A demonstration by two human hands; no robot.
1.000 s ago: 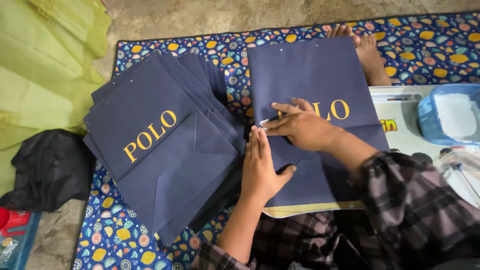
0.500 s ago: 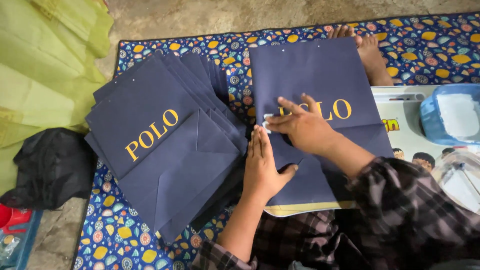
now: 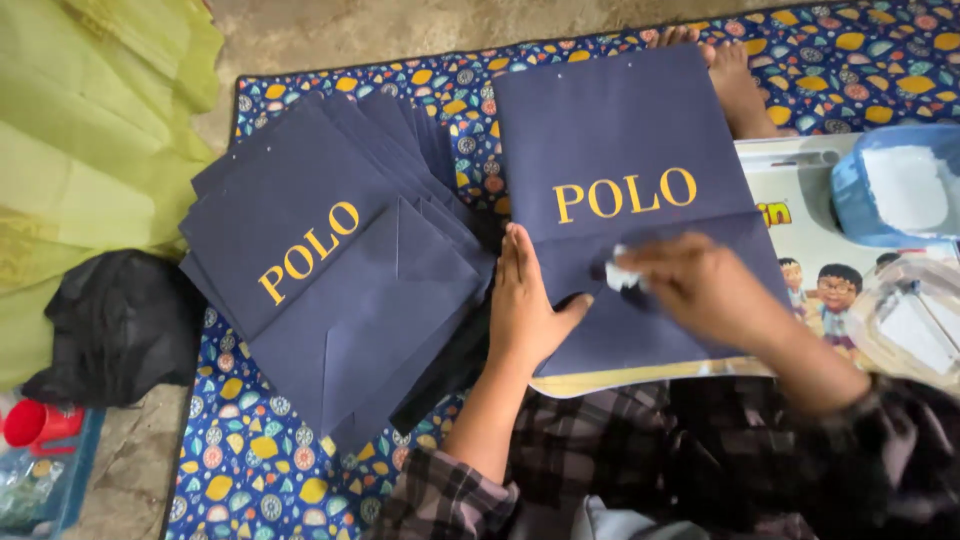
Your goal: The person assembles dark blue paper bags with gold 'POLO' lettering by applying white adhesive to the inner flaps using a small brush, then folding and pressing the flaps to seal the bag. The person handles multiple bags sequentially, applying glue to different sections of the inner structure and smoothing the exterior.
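Patterned mat [image 3: 850,60]; hands flatten smooth navy paper bag [image 3: 620,130].

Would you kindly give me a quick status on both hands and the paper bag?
Left hand flat, pinning navy paper bag. Right hand blurred, pinching a small white wad on the bag's fold. Bag stack alongside, nothing in the way.
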